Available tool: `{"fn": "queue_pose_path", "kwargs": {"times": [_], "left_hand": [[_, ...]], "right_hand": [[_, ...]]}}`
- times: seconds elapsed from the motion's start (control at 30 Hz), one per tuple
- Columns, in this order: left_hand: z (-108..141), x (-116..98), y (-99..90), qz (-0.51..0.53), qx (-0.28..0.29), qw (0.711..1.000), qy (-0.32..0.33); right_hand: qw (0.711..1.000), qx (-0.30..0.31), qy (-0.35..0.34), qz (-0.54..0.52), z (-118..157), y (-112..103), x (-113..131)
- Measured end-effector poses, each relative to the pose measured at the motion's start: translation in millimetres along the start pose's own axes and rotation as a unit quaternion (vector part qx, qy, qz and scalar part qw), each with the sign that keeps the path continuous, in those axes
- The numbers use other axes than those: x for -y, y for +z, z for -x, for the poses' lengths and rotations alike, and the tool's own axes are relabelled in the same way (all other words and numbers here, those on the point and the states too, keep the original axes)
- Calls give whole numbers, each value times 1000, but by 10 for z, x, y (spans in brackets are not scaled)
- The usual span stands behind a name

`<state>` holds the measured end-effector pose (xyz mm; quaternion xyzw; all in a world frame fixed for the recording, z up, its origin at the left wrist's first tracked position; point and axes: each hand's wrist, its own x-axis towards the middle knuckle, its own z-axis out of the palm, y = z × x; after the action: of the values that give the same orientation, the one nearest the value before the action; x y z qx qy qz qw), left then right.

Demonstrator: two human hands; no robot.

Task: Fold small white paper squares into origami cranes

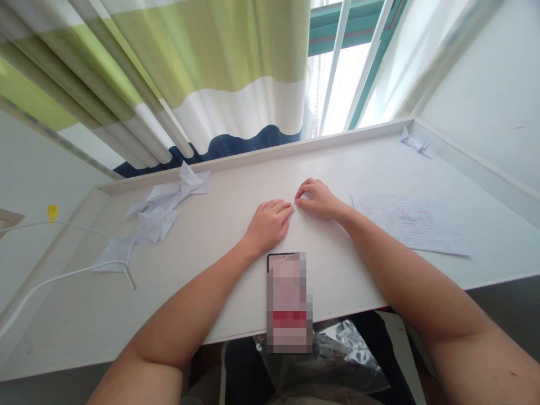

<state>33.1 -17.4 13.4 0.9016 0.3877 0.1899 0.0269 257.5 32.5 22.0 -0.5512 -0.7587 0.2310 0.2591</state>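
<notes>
A small piece of folded white paper (pixel 295 207) lies on the desk between my two hands, mostly covered by fingers. My left hand (pixel 268 225) is closed over its left side, fingertips together and pressing it against the desktop. At the other end, my right hand (pixel 318 198) pinches the paper between thumb and fingertips. The two hands are close together, fingertips a short gap apart. A phone (pixel 289 304) with a blurred screen is just below my hands at the desk's front edge.
Several folded white papers (pixel 158 224) are heaped at the left. A white cable (pixel 84 271) crosses there. Lined, written sheets (pixel 407 222) lie beyond my right forearm; a folded paper figure (pixel 415 143) is in the far right corner. Raised edging (pixel 261 151) borders the desk (pixel 228 292).
</notes>
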Motion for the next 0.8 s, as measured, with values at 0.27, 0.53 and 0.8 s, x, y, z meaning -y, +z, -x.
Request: {"fn": "queue_pose_path", "kwargs": {"times": [0.27, 0.53, 0.8], "left_hand": [[-23, -30, -51, -7, 30, 999, -7], [-10, -73, -59, -31, 26, 999, 2], [-11, -49, -46, -27, 41, 998, 34]], "right_hand": [[999, -21, 18, 28, 14, 88, 58], [995, -52, 30, 81, 42, 123, 42], [994, -50, 24, 89, 14, 78, 13]]}}
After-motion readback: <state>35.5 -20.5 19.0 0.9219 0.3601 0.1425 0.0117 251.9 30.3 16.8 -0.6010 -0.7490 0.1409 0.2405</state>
